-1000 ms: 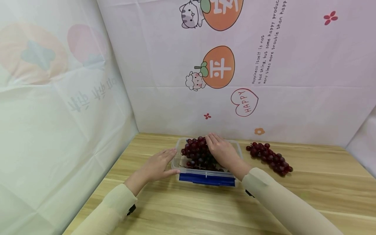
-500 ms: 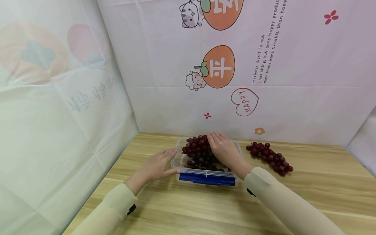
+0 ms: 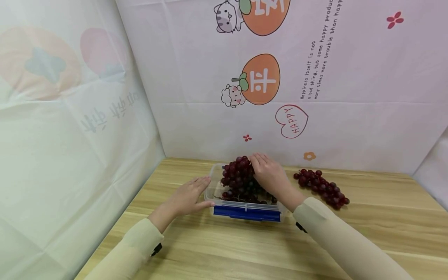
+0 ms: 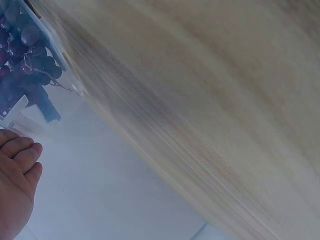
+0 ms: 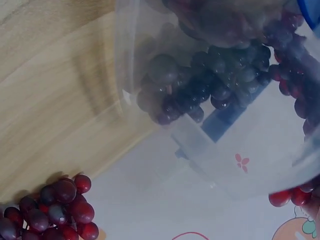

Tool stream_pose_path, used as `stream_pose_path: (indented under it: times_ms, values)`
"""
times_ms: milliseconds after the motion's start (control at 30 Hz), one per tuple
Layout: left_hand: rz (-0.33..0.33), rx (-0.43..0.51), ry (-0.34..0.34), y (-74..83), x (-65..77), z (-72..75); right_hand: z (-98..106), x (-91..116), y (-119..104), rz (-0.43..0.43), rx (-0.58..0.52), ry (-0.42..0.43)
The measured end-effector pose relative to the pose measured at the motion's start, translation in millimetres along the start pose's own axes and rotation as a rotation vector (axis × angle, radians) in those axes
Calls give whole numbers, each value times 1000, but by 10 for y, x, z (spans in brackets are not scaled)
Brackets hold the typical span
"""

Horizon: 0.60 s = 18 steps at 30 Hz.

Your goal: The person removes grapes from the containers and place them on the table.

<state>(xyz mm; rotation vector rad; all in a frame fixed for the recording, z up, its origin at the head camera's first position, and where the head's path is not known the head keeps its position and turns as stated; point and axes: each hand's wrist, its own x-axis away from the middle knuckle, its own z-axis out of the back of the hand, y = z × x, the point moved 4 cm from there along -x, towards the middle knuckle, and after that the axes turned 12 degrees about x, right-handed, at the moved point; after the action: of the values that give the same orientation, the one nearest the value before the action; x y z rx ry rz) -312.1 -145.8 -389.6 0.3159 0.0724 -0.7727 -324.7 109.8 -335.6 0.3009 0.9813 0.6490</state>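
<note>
A clear plastic box [image 3: 214, 196] with a blue front latch [image 3: 246, 214] stands near the back of the table. My right hand [image 3: 271, 177] reaches over its right side and grips a bunch of dark red grapes [image 3: 239, 171], raised partly above the rim. Its fingertips are hidden behind the fruit. More grapes [image 3: 245, 195], some very dark, lie in the box beneath. With fingers straight, my left hand [image 3: 187, 196] rests against the box's left wall. In the left wrist view, the left fingers [image 4: 25, 157] lie right at the box corner.
Another bunch of red grapes [image 3: 323, 188] lies on the wooden table [image 3: 217, 249] to the right of the box. A white printed cloth [image 3: 203, 132] hangs behind, and a second cloth [image 3: 115, 163] closes off the left side.
The grape bunch in my right hand has risen a little, and the hand has shifted slightly up and right. My left hand and the box have stayed put.
</note>
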Motion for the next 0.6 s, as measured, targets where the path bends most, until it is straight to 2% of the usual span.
stream_pose_path:
  times_ms: [133,333,600]
  values:
    - [0,5,2,0,2,-3,33,-17,48,-15,-28,8]
    - [5,6,5,6,2,-3,60,-8,94,-19,-23,-38]
    - [19,8,4,7,6,-4,91,20,148,-29,-19,-20]
